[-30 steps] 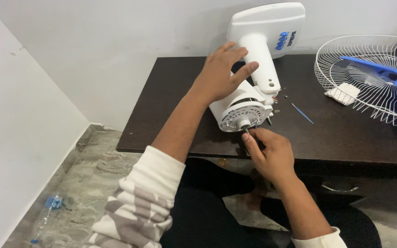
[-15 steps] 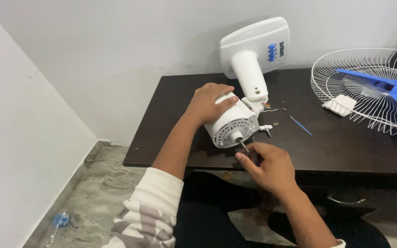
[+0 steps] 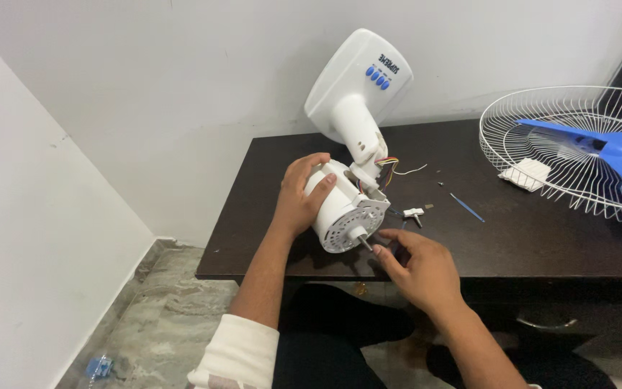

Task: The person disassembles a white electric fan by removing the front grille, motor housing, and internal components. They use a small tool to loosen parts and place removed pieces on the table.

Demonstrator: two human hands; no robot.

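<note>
A white fan motor housing lies on its side on the dark table, joined to a white stand with a square base that tilts up toward the wall. Coloured wires show at the neck. My left hand grips the back of the motor housing. My right hand is at the table's front edge, with its fingertips pinching the metal shaft that sticks out of the motor's front plate.
A white wire fan guard with a blue blade in it lies at the right. A small white part, a thin blue stick and small bits lie mid-table. A plastic bottle lies on the floor.
The motor and stand have swung, so the base tips further left and the wires show. My left hand moved from the stand's neck down onto the motor housing. The right hand stays at the shaft.
</note>
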